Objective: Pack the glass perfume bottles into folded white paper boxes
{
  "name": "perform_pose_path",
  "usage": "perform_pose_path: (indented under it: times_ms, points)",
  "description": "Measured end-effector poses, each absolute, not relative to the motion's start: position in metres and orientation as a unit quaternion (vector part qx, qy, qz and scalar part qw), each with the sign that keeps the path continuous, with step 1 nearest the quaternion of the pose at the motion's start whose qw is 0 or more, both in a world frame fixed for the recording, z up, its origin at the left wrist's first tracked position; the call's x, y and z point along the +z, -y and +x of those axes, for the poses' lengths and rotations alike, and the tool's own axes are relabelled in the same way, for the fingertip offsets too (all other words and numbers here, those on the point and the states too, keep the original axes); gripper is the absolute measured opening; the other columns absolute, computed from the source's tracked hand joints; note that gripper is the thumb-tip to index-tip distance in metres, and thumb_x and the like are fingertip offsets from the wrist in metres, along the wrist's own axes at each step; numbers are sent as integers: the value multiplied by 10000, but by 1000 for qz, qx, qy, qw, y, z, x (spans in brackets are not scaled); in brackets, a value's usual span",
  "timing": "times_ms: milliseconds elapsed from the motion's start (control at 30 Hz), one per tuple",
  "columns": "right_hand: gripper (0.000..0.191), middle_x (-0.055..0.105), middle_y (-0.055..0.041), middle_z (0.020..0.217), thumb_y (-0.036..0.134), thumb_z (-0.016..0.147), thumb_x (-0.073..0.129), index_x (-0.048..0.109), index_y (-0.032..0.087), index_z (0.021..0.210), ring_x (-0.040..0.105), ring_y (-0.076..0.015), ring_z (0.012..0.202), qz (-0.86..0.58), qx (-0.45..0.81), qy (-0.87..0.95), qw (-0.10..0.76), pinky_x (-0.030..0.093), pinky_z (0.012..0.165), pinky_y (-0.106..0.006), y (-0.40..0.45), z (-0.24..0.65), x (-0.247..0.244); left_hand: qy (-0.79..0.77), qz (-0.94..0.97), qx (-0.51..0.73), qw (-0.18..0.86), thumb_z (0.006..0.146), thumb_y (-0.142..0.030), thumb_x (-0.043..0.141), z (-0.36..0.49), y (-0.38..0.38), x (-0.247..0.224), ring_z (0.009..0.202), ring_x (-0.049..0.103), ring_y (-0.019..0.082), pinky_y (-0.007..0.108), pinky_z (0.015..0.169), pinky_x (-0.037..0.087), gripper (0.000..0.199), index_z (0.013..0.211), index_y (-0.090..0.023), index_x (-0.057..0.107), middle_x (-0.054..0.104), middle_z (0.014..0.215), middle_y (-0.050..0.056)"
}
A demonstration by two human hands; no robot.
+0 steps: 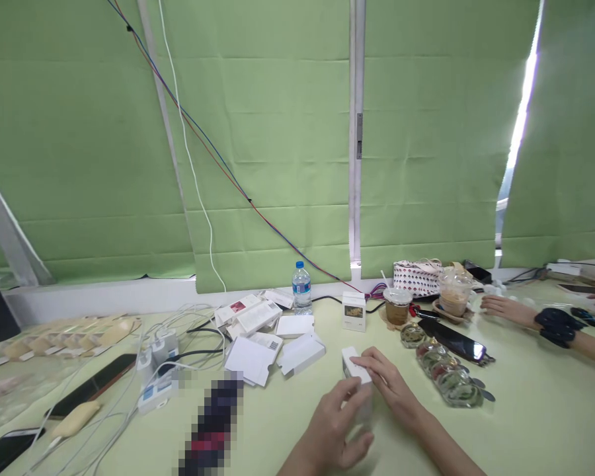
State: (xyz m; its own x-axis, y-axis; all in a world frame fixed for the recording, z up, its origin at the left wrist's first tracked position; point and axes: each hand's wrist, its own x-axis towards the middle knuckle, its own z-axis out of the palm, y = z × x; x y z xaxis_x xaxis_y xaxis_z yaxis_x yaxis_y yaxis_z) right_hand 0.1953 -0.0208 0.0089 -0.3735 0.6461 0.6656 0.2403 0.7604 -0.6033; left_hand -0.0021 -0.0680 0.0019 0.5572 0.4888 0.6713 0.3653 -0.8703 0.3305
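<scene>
A small white cardboard box [353, 360] lies between my hands near the front of the table. My left hand [333, 420] curls around its near left side, fingers bent and thumb lower down, with some motion blur there. From the right, my right hand [389, 387] grips the box, its fingers laid together across the top. Part of the box is hidden behind my fingers. Beyond it stands another white box [354, 312] with a dark picture on its front.
White flat boxes [252, 360] are heaped left of centre by a water bottle [301, 287]. Cables and a power strip [155, 395] lie further left. Right are clear packs [449, 377], a dark phone [453, 340], drink cups [397, 305] and another person's hand [508, 311].
</scene>
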Motion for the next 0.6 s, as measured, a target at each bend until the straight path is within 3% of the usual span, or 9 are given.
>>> perform_pose_path:
  times_ms: [67,167,267,367,467,533,600]
  points:
    - [460,520,-80,1067,494,962,279,571,287,1251,556,-235,1018,-256,271,801,469,460,889,-386,25,202,14,-224,870,420,127,809,-303,561,2,72,3,1207,482,325,425,948,462,580,1363,-234,402,467,1328,167]
    - [537,513,-99,1192,599,873,440,526,275,1292,511,-289,1136,-255,280,811,446,408,975,-427,29,207,20,-294,791,516,148,836,-256,526,4,66,4,1239,435,323,484,998,405,400,1231,-224,475,494,1256,162]
    - [442,529,-104,1225,415,878,546,498,280,1297,502,-276,1167,-292,266,817,421,403,994,-415,31,206,20,-387,700,572,179,854,-221,514,0,50,2,1204,464,292,486,1012,381,329,1181,-209,482,518,1219,146]
    - [352,506,-98,1265,273,917,449,515,289,1263,486,-250,1199,-326,251,811,417,398,1012,-409,28,203,14,-411,674,536,298,799,-259,616,-2,37,-2,1229,465,278,462,1042,364,541,1299,-217,414,488,1338,131]
    - [461,410,-73,1350,171,846,481,476,321,1282,506,-232,1178,-382,235,791,416,435,984,-388,25,203,1,-382,691,460,406,745,-196,658,0,34,-3,1139,551,258,418,983,432,646,1336,-226,397,562,1297,101]
    - [613,382,-62,1356,90,767,488,412,348,1318,559,-217,1098,-415,221,783,408,477,927,-372,23,203,-9,-372,721,428,398,741,-139,630,2,37,-3,1087,579,248,401,948,457,587,1291,-238,450,619,1219,69]
    - [686,398,-62,1324,53,744,450,360,370,1346,609,-197,981,-435,200,785,394,517,846,-355,19,202,-18,-396,748,426,318,764,-158,615,2,38,-3,1112,560,256,411,962,447,529,1265,-250,477,613,1221,67]
